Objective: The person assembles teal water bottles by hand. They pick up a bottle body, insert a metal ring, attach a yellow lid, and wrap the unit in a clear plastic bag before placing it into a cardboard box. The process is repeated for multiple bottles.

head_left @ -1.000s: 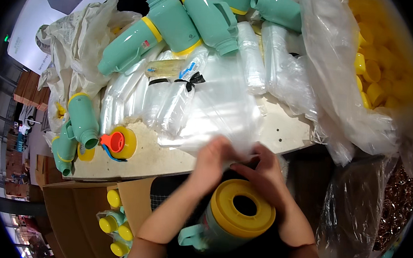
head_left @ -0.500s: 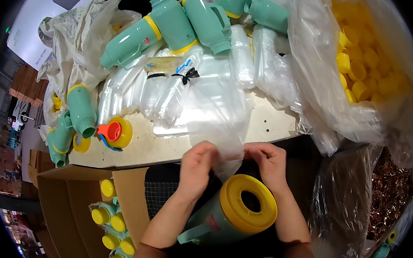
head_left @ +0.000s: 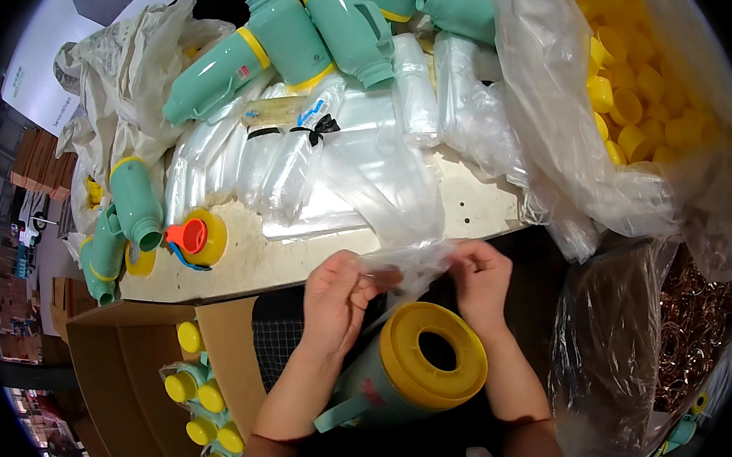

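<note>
A thin transparent plastic bag [head_left: 406, 261] is stretched between my hands at the table's front edge. My left hand [head_left: 331, 298] pinches its left side, and my right hand [head_left: 481, 279] grips its right side with bent fingers. Below the bag, a green vacuum flask shell [head_left: 363, 394] with a wide yellow ring [head_left: 397, 337] around a dark opening leans tilted between my forearms. Its green handle points to the lower left. Neither hand touches the flask. More flat bags [head_left: 347, 189] lie stacked on the table just beyond my hands.
Several green flasks [head_left: 290, 36] lie across the table's back and left. A yellow lid with a red cup [head_left: 200, 236] sits near the front edge. A large bag of yellow cups [head_left: 638, 103] stands right. Below left, an open carton [head_left: 133, 340] holds yellow-capped flasks.
The bag's near edge has been drawn wider and bunched between my fingers, with my right hand slightly raised. The view has shifted a little, and the flask still leans in place.
</note>
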The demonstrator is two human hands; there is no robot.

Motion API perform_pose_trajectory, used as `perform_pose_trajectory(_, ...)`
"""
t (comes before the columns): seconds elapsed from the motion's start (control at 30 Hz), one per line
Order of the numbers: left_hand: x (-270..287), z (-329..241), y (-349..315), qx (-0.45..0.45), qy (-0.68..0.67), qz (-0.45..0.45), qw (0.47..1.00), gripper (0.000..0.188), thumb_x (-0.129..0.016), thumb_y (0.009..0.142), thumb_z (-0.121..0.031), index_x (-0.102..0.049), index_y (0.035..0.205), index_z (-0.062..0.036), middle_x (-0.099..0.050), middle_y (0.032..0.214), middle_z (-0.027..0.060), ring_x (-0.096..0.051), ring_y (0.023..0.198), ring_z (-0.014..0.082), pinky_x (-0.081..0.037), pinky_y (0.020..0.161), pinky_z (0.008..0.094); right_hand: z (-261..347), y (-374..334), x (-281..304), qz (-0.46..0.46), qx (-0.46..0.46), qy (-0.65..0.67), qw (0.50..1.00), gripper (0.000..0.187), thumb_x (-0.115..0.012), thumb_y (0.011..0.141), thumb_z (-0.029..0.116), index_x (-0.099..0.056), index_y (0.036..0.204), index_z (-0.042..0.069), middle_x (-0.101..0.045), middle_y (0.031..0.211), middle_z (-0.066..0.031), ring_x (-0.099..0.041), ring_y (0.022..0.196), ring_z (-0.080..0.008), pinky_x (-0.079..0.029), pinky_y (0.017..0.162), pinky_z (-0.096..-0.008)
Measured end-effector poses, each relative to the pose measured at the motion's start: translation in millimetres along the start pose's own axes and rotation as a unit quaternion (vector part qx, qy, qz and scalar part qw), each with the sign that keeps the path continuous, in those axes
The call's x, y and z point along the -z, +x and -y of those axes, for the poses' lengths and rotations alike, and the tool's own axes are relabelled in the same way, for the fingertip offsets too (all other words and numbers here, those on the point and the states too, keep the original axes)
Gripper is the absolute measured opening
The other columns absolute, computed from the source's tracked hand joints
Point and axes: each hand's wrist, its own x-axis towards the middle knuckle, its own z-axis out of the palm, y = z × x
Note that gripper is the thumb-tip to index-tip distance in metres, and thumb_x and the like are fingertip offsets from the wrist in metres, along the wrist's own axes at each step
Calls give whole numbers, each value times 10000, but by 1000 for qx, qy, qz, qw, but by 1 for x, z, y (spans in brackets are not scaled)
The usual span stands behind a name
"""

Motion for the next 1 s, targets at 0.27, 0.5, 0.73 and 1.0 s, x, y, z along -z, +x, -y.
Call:
perform_pose_trajectory(0.27, 9, 0, -2, 6, 11, -30, 999, 228, -537, 1030, -223, -518, 858, -74, -572, 735, 21, -488, 612, 103, -457, 630, 255, -15, 15, 35, -5, 52, -123, 991, 149, -702, 832, -37, -640, 954, 20, -677, 917, -70, -635, 806, -140, -529, 773, -296)
perform_pose_trajectory(0.5, 61, 3, -6, -22, 373, 17, 927, 170, -576, 862, 49, -570, 1002, -47, -454, 777, -54, -418, 708, 49, -355, 628, 187, -32, -41, 48, -164, -11, 5, 986, 109, -534, 990, 149, -512, 1027, 49, -521, 848, -21, -489, 721, -94, -445, 660, -259)
perform_pose_trajectory(0.73, 56, -63, -152, -126, 570, 61, 810, 855, -855, 647, -175, -433, 1373, -11, -555, 1040, 153, -614, 897, 349, -528, 723, 401, -68, -188, 55, 160, 148, -275, 937, 456, -591, 955, 166, -479, 1344, -43, -482, 1342, -231, -491, 1239, -366, -366, 1061, -447)
perform_pose_trajectory(1.0, 147, 10, -284, -195, 674, -284, 654, 601, -773, 653, -86, -535, 1205, -84, -555, 1006, 183, -605, 893, 409, -501, 702, 478, -64, -185, -51, 521, -171, -302, 779, 677, -868, 736, 218, -531, 1287, 17, -645, 1188, -183, -647, 1100, -281, -524, 919, -389)
